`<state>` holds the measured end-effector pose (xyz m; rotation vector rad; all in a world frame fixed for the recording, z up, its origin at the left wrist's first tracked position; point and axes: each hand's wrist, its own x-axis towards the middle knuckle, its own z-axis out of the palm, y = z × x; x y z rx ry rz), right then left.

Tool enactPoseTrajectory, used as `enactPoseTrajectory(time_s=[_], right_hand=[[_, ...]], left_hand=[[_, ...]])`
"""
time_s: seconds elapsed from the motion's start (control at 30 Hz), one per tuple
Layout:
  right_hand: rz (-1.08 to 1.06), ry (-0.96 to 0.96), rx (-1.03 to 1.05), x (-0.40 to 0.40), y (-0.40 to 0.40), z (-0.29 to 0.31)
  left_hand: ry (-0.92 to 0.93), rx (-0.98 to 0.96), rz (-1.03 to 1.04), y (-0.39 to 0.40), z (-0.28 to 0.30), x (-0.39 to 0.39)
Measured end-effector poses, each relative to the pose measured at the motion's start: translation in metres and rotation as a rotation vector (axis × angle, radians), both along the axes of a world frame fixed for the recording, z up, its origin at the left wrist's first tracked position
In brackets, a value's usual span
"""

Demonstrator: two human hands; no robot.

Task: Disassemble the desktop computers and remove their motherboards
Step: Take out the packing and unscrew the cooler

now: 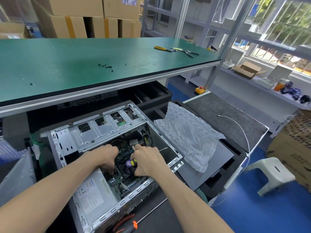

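Both hands down inside the open grey steel desktop computer case (pixel 107 167), which lies on its side on a low black surface below the green-matted tabletop (pixel 84 64). Left hand (pixel 107 158): fingers curled downward, tips among the connectors by the green motherboard (pixel 117 179); what they pinch, if anything, cannot be made out. Right hand (pixel 148 161): clenched around a screwdriver with a yellow-and-black handle and purple end cap (pixel 131 163), held above the black CPU cooler fan (pixel 126 169). Silver power supply box with white label (pixel 91 190) sits in the near left corner of the case, beside the board. Perforated drive cage bracket (pixel 104 128) spans the far half, covering that part of the interior; black cables run beneath it. Just right of the case, a crumpled sheet of clear bubble wrap (pixel 186 137) over black foam packing. Red-handled pliers (pixel 124 221) lie at the near edge, in front of the case. On the tabletop: a scatter of small black screws (pixel 106 66), and yellow-handled pliers (pixel 160 48) near dark-handled cutters (pixel 189 52) at the far right. Stacked brown cardboard boxes (pixel 87 17) behind. White plastic stool (pixel 272 174) on blue floor, right.
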<state>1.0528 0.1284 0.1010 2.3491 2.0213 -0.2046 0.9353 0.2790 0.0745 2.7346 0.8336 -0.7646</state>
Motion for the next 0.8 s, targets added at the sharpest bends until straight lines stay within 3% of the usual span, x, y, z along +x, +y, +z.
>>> enactPoseTrajectory(time_s=[0.17,0.37,0.5,0.67,0.8], right_hand=[[-0.025,0.052,0.008,0.002,-0.002,0.001],[-0.081,0.088,0.07,0.004,-0.005,0.0],[-0.095,0.083,0.073,0.006,-0.004,-0.003],[-0.117,0.159,0.097,0.008,-0.004,-0.003],[-0.138,0.225,0.147,0.009,-0.005,0.0]], left_hand=[[-0.128,-0.338,0.121,-0.008,0.017,0.005],[-0.123,-0.022,0.115,-0.042,0.001,0.014],[-0.129,-0.028,0.145,-0.039,0.005,0.017],[-0.266,-0.212,0.222,-0.026,0.008,0.011],[-0.33,-0.488,0.316,-0.011,0.019,0.002]])
